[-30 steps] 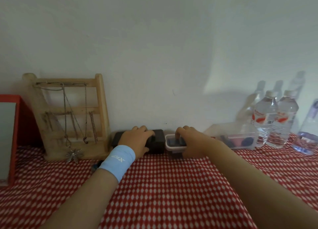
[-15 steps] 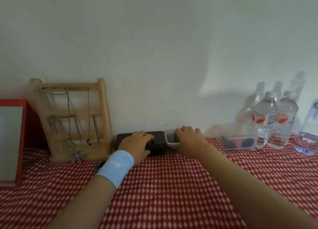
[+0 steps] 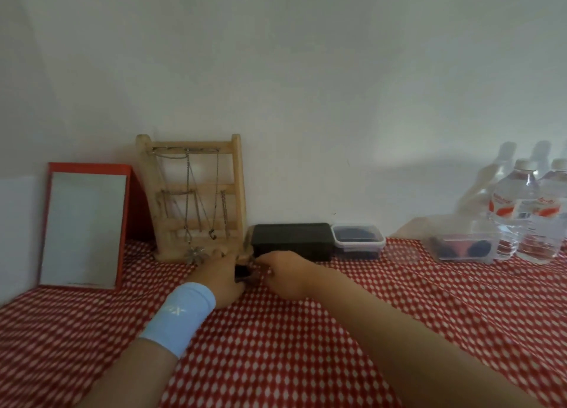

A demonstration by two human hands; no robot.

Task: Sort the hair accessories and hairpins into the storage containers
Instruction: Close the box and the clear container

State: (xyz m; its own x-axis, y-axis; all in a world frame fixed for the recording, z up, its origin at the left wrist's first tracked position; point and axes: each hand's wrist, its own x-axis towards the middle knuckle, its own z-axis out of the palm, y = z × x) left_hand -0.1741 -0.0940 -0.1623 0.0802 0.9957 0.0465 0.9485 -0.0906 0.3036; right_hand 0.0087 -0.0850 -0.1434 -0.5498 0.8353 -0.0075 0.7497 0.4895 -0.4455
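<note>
Foreground: left hand (image 3: pixel 219 274), right hand (image 3: pixel 287 271), both at small dark item (image 3: pixel 242 270), perhaps a clip; hold indiscernible. Behind: black box (image 3: pixel 291 240), necklace rack (image 3: pixel 196 199), mirror (image 3: pixel 82 226).

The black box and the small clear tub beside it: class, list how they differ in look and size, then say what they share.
1. The black box is opaque and hides its contents; the clear tub shows dark things through its walls.
2. The black box is clearly wider than the clear tub.
3. The black box is dark all over; the clear tub has a whitish rim.
Shared: both are rectangular and stand side by side on the red checked cloth against the wall.
</note>
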